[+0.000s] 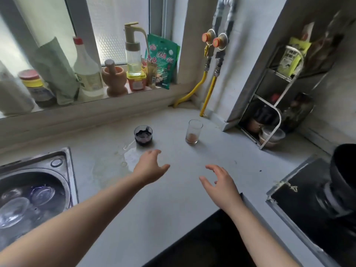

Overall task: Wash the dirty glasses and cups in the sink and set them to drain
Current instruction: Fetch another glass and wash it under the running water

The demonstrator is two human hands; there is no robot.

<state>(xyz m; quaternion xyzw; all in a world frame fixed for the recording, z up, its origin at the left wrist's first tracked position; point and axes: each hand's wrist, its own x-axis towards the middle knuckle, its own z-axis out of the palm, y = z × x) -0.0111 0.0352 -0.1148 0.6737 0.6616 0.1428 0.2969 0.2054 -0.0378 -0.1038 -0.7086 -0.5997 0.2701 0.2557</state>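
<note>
over the pale counter [192, 189] both my hands hang empty, touching nothing. my left hand [149, 165] reaches forward with its fingers [154, 153] loosely spread and slightly curled, just short of the short dark glass [143, 135], which stands upright on the counter with dark dregs smeared inside it. a small puddle of water [131, 157] lies on the counter just beside that glass, under my left wrist. my right hand [221, 182] hovers lower and to the right, its fingers [212, 168] spread and bent like a claw, thumb apart, well short of the tall clear glass [194, 132]. that glass stands upright too, with a little brown liquid at its bottom, near the dark one but apart from it.

at the left edge the steel sink [65, 170] holds several clear glasses [28, 201] lying in water. on the window sill behind stand a white bottle [87, 70], a wooden mortar with its pestle [114, 78], a pump bottle [133, 53] and a green packet [163, 62]. two yellow gas hoses [209, 93] run down the wall in the corner, and a wire rack [277, 112] sits to the right.
</note>
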